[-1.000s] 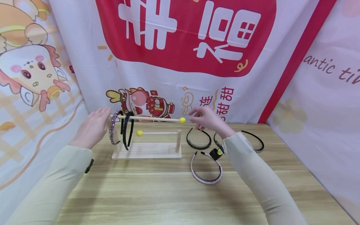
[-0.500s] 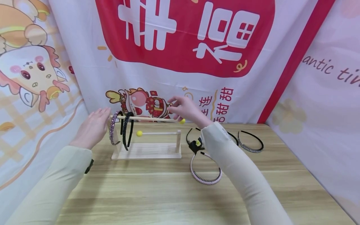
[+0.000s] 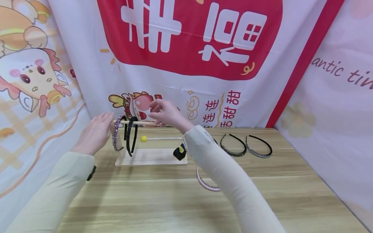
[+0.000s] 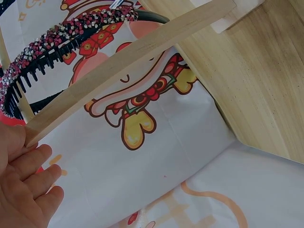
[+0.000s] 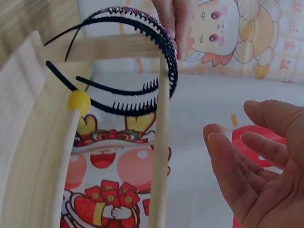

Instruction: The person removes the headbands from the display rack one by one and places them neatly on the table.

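A wooden headband stand (image 3: 151, 158) is at the left of the table. Its upper rod (image 5: 161, 156) bears a purple glittery headband (image 3: 115, 134) and a black headband (image 3: 129, 137), side by side near the post. My left hand (image 3: 94, 132) holds the top of the post (image 4: 109, 73), fingers lightly bent in the left wrist view. The right hand (image 3: 169, 113) is raised near the upper rod, just right of the black headband. In the right wrist view its fingers (image 5: 223, 161) are loosely spread, apart from the rod, with nothing between them.
A lower rod ends in a yellow ball (image 3: 143, 138). On the table right of the stand lie a pink headband (image 3: 207, 185), partly behind my right sleeve, a black toothed headband (image 3: 236, 153) and a grey glittery one (image 3: 260, 155). Printed cloth (image 3: 186, 71) hangs behind.
My right hand has moved left along the upper rod, from beyond its yellow end ball towards the hung headbands. The left hand stays at the post, and both headbands hang as before.
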{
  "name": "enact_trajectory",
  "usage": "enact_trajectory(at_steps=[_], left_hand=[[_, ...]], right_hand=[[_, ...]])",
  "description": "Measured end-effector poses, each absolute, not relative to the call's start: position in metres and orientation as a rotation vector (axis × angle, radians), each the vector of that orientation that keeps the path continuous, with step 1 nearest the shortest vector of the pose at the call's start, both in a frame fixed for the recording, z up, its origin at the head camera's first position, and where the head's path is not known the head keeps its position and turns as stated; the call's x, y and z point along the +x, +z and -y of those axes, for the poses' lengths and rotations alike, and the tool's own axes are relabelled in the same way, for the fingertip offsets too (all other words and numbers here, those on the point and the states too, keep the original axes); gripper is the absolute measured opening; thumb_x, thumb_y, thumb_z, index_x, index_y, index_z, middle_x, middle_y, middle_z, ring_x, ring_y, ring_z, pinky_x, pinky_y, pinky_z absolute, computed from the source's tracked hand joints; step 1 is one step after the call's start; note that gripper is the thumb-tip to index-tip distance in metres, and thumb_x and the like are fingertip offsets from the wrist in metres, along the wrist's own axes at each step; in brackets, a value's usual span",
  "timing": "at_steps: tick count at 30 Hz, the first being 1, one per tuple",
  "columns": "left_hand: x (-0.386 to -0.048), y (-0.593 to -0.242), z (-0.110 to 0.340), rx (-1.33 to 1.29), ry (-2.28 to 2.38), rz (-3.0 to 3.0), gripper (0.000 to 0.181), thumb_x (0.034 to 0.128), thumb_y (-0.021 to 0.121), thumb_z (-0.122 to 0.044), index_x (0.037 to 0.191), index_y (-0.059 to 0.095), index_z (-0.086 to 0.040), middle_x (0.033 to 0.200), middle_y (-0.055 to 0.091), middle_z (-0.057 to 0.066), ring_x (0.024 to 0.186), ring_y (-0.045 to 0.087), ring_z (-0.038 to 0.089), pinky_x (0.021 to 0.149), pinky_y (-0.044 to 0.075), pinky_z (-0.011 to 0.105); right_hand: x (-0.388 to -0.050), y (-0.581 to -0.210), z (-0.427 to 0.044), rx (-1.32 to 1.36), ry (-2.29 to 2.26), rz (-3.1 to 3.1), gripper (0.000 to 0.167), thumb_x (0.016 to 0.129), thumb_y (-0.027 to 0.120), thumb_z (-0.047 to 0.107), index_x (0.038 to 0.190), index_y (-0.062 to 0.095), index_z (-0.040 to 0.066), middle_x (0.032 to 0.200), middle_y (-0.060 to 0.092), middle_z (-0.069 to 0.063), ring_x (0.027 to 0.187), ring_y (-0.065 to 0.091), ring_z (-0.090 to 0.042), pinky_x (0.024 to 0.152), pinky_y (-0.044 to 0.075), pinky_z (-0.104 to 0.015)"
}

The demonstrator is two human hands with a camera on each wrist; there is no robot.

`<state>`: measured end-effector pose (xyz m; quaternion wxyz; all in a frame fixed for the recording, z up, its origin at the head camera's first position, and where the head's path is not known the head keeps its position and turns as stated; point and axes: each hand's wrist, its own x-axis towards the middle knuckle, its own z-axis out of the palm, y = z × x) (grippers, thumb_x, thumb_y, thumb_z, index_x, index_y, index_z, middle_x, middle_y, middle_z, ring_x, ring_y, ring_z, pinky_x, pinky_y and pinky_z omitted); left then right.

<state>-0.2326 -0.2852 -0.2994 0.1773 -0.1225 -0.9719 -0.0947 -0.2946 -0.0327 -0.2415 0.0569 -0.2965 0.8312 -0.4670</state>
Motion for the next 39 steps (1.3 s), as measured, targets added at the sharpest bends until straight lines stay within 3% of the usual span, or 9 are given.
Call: enact_trajectory(at_steps=[12,20,30,39], left_hand=[[-0.23,-0.298,0.285,-0.333,-0.271,2.764,0.046,0.1008,0.033,-0.014,0.139,0.023,0.01,0.141,0.024,0.032,0.129,0.02,0.048,0.11,0.007,0.052],[-0.231,-0.298,0.286,-0.336,-0.268,2.771,0.047,0.1003,0.034,-0.013,0.139,0.023,0.01,0.141,0.023,0.032,0.129,0.02,0.048,0.11,0.006,0.051],[-0.231,-0.299,0.287,-0.341,-0.258,2.758,0.046,0.0995,0.036,-0.011,0.138,0.024,0.011,0.14,0.025,0.032,0.128,0.021,0.049,0.11,0.007,0.052],[-0.232,-0.299,0.287,-0.336,-0.253,2.75,0.045,0.0997,0.035,-0.011,0.138,0.026,0.011,0.139,0.027,0.032,0.127,0.023,0.049,0.109,0.009,0.053]], right_hand=[[-0.282,-0.261,0.07,-0.876,-1.349,-2.489,0.044,0.086,0.066,0.019,0.127,0.049,0.016,0.112,0.052,-0.005,0.069,0.062,-0.017,0.052,0.055,-0.025],[-0.283,-0.275,0.087,-0.801,-1.393,-2.432,0.051,0.084,0.069,0.02,0.13,0.047,0.02,0.128,0.048,-0.008,0.075,0.064,-0.022,0.057,0.057,-0.031],[-0.285,-0.29,0.1,-0.758,-1.509,-2.327,0.051,0.084,0.069,0.02,0.131,0.048,0.021,0.134,0.047,-0.01,0.07,0.065,-0.023,0.057,0.057,-0.032],[-0.288,-0.294,0.103,-0.762,-1.575,-2.34,0.044,0.085,0.067,0.011,0.126,0.054,0.013,0.123,0.057,-0.006,0.062,0.064,-0.017,0.055,0.057,-0.029]])
